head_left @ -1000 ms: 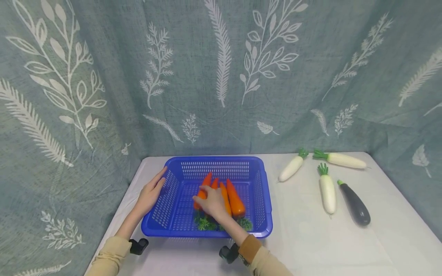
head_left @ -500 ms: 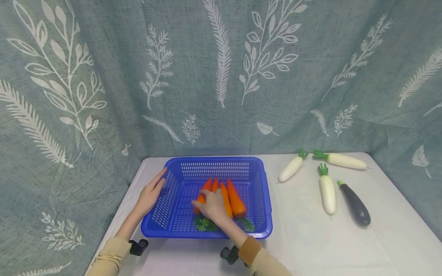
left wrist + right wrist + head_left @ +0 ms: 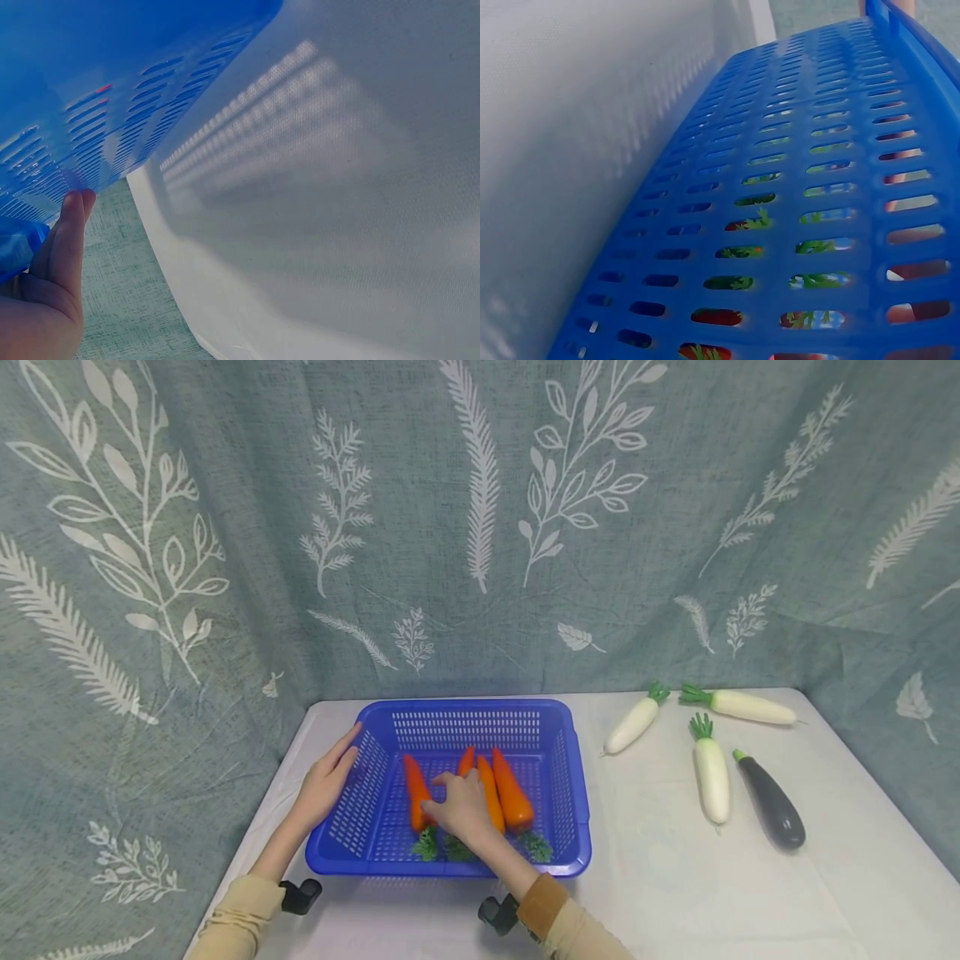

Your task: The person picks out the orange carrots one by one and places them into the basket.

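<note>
A blue slotted plastic basket (image 3: 480, 870) stands on the white-covered table, with several orange carrots in it, their green tops toward me. My left hand (image 3: 326, 785) rests along the basket's left side. In the left wrist view its straight fingers (image 3: 69, 240) touch the outer wall. My right hand (image 3: 461, 806) is inside the basket, over the carrots, with thumb and forefinger spread apart. The thumb is at the leftmost carrot (image 3: 414, 789), which lies apart from the other carrots (image 3: 512, 797). The basket wall (image 3: 780, 217) hides most of the right hand in the right wrist view.
To the right on the table lie three white radishes, one tilted (image 3: 633, 727), one crosswise at the back (image 3: 753, 708) and one lengthwise (image 3: 712, 781). A dark eggplant (image 3: 772, 806) is beside them. A green leaf-patterned curtain (image 3: 480, 527) hangs behind the table.
The leftmost carrot has come toward me, then moved left and turned, out from under my right hand. The right hand has shifted slightly. My left hand stays at the basket's side.
</note>
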The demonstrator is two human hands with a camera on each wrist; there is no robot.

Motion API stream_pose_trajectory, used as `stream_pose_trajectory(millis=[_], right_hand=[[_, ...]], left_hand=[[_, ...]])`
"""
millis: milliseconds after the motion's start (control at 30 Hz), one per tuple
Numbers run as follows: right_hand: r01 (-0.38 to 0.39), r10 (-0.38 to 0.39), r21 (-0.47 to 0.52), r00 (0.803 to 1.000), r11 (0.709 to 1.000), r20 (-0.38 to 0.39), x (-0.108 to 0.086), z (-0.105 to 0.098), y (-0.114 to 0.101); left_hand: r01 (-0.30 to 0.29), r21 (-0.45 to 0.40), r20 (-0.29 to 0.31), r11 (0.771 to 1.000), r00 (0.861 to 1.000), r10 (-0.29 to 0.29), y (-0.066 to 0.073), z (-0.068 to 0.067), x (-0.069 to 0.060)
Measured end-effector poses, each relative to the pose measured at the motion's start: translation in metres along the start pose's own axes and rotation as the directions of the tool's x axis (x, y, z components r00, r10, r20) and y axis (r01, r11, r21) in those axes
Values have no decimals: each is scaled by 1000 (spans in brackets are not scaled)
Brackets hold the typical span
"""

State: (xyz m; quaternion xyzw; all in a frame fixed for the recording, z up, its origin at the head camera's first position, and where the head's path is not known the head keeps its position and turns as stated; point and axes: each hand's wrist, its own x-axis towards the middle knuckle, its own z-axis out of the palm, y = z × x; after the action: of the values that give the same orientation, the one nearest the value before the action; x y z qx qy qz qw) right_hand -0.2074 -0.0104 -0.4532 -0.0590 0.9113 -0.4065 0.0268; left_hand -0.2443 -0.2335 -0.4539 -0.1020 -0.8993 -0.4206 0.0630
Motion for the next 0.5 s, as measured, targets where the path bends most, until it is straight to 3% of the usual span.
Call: stream_pose_trajectory(millis=[333,500], right_hand=[[25,-25,33,1000,999,-13,2,0,0],[42,-38,103,999,994,-33,4,-1,2]], left_hand=[[-4,-4,2,1000,1000,4,0,-2,0],[-5,-7,2,1000,1000,5,0,-1,1]])
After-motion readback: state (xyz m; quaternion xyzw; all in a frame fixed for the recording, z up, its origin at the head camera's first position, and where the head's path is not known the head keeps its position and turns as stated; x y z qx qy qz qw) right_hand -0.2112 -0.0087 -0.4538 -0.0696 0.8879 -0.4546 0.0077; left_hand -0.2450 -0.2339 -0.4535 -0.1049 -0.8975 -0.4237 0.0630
